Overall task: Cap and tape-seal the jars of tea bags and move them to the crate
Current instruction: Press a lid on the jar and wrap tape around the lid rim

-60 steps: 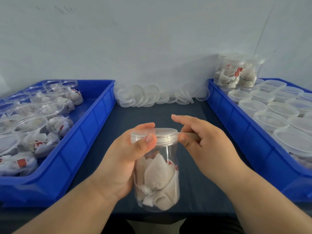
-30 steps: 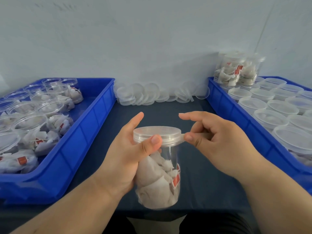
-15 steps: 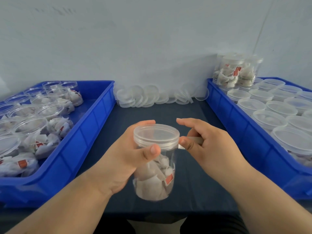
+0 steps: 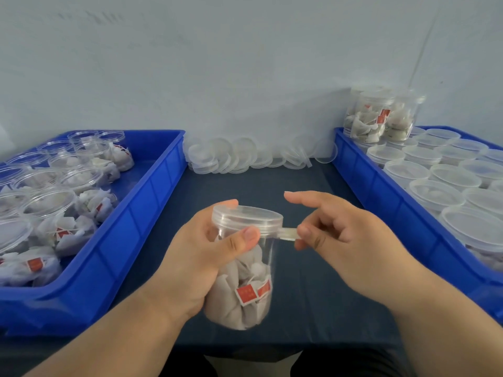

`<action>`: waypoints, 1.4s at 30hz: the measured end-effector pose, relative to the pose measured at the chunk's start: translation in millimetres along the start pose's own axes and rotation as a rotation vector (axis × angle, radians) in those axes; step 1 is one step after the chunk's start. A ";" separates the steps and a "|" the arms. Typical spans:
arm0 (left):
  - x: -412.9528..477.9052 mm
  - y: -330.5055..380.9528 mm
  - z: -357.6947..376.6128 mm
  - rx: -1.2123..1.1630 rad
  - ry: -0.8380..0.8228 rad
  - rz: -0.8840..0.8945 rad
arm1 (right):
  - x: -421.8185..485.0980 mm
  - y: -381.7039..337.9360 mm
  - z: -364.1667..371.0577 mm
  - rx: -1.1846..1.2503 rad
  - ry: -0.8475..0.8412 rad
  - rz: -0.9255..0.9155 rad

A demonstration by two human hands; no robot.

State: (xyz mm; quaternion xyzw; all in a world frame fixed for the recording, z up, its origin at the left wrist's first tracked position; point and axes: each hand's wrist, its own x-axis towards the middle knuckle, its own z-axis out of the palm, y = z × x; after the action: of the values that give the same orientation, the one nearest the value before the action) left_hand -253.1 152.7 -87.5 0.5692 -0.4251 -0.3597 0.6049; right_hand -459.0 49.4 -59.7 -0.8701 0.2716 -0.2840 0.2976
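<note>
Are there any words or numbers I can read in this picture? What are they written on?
Nothing here can be read.
Red tags on the tea bags in the held jar: pale marks, too blurred.
Red paper tags in the left crate: too small.
Red labels in the stacked jars at the back right: too small.

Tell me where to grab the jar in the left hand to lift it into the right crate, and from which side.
Probably the clear wall of the jar below the lid, from the person's right: the left hand wraps the left side, and tape pinched by the right hand runs off the lid's seam, so keep off the rim.
</note>
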 end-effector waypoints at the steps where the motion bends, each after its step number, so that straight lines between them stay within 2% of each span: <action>1: -0.2 -1.1 0.5 -0.051 0.021 -0.008 | 0.1 0.3 -4.2 0.007 -0.005 -0.027; 7: -4.6 -1.1 8.1 -0.212 -0.001 -0.016 | 5.7 9.3 -13.7 -0.063 -0.102 -0.064; 11: -5.5 1.9 12.0 -0.229 -0.102 0.001 | 8.1 10.3 -0.9 -0.067 -0.010 -0.044; 17: -4.6 12.7 4.3 -0.196 -0.298 0.047 | 10.6 8.0 0.9 0.029 0.016 0.062; 21: -4.0 18.7 7.5 -0.127 -0.385 0.069 | 11.4 7.9 5.8 -0.039 0.091 0.106; 26: 0.0 11.1 4.9 -0.062 -0.225 -0.037 | 7.6 9.2 16.1 -0.178 0.166 0.144; 31: -2.4 2.5 9.9 -0.108 -0.193 -0.119 | 4.8 7.1 22.9 -0.238 0.153 0.094; 36: -6.8 7.8 10.3 -0.228 -0.237 -0.089 | 6.6 6.4 6.0 -0.007 -0.041 0.166; 42: -3.0 1.3 9.2 -0.260 -0.108 -0.136 | 2.9 11.7 -13.7 -0.030 0.041 0.043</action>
State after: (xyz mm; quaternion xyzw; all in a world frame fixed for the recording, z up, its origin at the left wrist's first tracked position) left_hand -262.9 152.0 -86.6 0.4933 -0.3672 -0.4818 0.6243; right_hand -469.5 34.7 -57.5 -0.8624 0.3003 -0.2911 0.2852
